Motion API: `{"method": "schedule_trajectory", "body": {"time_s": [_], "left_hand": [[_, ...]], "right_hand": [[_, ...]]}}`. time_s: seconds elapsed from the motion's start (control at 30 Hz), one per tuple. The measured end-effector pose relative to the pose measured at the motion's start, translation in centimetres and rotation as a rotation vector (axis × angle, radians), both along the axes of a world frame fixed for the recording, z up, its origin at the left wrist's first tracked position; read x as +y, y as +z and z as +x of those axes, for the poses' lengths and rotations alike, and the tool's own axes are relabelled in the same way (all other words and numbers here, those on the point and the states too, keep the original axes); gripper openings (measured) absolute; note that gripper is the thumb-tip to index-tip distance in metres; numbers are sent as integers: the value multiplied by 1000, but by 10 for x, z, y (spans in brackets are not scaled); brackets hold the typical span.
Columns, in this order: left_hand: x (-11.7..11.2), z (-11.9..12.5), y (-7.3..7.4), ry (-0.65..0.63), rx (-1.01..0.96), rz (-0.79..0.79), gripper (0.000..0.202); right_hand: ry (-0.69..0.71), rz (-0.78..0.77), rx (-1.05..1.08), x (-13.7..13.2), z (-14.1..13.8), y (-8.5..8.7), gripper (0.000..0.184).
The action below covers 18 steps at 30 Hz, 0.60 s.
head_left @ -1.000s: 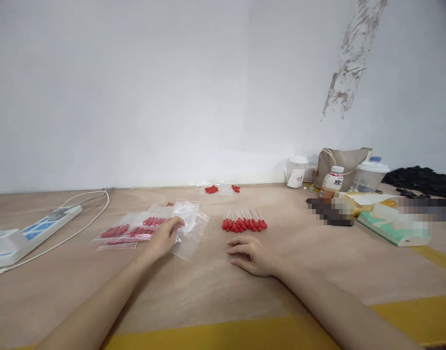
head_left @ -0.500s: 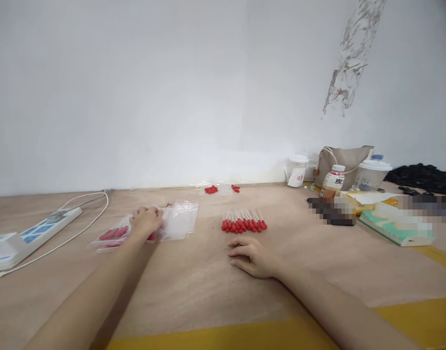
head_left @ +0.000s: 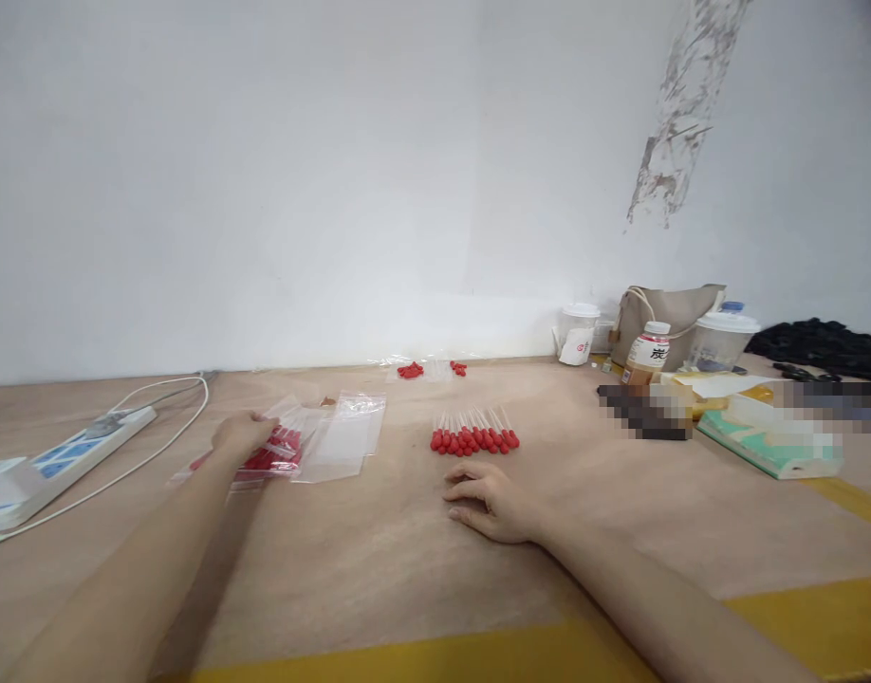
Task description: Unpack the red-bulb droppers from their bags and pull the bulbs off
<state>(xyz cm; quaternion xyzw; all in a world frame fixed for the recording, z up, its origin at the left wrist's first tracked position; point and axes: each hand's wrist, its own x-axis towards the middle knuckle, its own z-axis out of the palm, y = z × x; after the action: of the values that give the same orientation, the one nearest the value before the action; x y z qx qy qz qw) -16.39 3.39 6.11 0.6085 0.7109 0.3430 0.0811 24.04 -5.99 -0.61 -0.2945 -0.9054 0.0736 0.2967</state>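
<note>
Filled clear bags [head_left: 283, 453], with red-tipped sticks visible inside, lie at and just right of the left hand [head_left: 243, 438], partly covered by it and its forearm. Left hand: fingers bent over the upper edge of the bags; whether they pinch the plastic or only touch it cannot be told. Right hand [head_left: 493, 505]: resting on the table [head_left: 379, 569], fingers loosely curled and parted, nothing held. Loose red-tipped sticks [head_left: 474, 438] lie side by side just beyond the right fingertips, heads toward the hand. Flat clear bags [head_left: 342, 438] lie between the hands, nearer the left. Power strip [head_left: 72, 457]: left of the left hand. Green box [head_left: 767, 444]: well right of the right hand.
</note>
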Motion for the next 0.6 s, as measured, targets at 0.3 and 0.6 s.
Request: {"method": "schedule_trajectory", "body": {"time_s": [0.3, 0.6], "left_hand": [[-48, 61, 10, 54, -401, 301, 28], [-86, 188, -37, -727, -669, -367, 37]], "right_hand": [[-65, 106, 155, -1, -3, 6, 18], [-2, 67, 137, -14, 0, 22, 74]]}}
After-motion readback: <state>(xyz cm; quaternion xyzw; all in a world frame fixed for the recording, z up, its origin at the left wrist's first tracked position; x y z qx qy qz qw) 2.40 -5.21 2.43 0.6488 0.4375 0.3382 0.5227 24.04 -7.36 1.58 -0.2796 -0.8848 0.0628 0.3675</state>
